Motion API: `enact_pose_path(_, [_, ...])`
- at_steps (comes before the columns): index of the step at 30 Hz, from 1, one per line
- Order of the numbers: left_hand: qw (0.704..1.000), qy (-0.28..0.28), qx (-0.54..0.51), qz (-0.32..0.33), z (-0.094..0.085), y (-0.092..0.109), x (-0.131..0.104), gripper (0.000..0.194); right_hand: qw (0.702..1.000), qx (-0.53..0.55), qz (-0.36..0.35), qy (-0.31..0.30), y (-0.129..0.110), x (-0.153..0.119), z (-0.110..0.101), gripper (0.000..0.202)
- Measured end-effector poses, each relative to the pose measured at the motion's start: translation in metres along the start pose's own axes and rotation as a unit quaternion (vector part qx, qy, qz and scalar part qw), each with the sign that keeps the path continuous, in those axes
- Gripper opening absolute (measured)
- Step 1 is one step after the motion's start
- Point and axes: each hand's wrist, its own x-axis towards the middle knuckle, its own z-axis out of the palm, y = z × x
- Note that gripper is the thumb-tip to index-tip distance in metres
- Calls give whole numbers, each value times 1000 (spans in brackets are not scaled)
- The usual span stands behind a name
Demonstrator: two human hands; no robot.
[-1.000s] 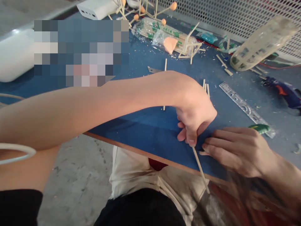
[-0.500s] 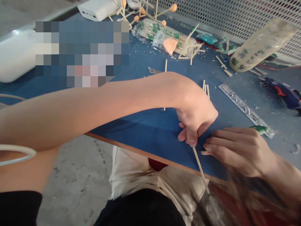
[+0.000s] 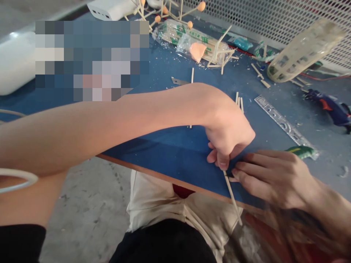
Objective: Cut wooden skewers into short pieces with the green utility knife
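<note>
My left hand (image 3: 229, 135) is bent down at the wrist, its fingers closed on a thin wooden stick (image 3: 232, 197). The stick slants down from the fingertips past the table's front edge. Close to its right, my right hand (image 3: 271, 175) is closed, and a small dark tip at its fingertips touches or nearly touches the stick. What my right hand grips is mostly hidden; a green and yellow handle (image 3: 303, 151) shows just behind it.
Loose sticks (image 3: 239, 102), a blade (image 3: 179, 81) and a clear ruler (image 3: 285, 122) lie beyond my hands. Farther back are a stick bundle (image 3: 189, 36), a plastic bottle (image 3: 304, 51) and stick structures. A blue glue gun (image 3: 331, 109) lies right.
My right hand has moved slightly left, bringing the dark tip up to the stick. More of the green handle shows behind it. My left hand keeps its hold, nearly still.
</note>
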Motion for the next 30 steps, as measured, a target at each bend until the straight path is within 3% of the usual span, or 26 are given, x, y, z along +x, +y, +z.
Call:
enact_pose_path(3, [1000, 3, 0, -14, 0, 2, 0, 25, 1000, 4, 9, -10, 0, 0, 1, 25])
enact_pose_path(8, [1000, -8, 7, -21, 0, 1, 0, 28, 998, 44, 25, 35, 6, -1, 0, 23])
enact_pose_path(30, [1000, 3, 15, 10, 0, -4, 5, 27, 1000, -1, 7, 10, 1, 4, -4, 30])
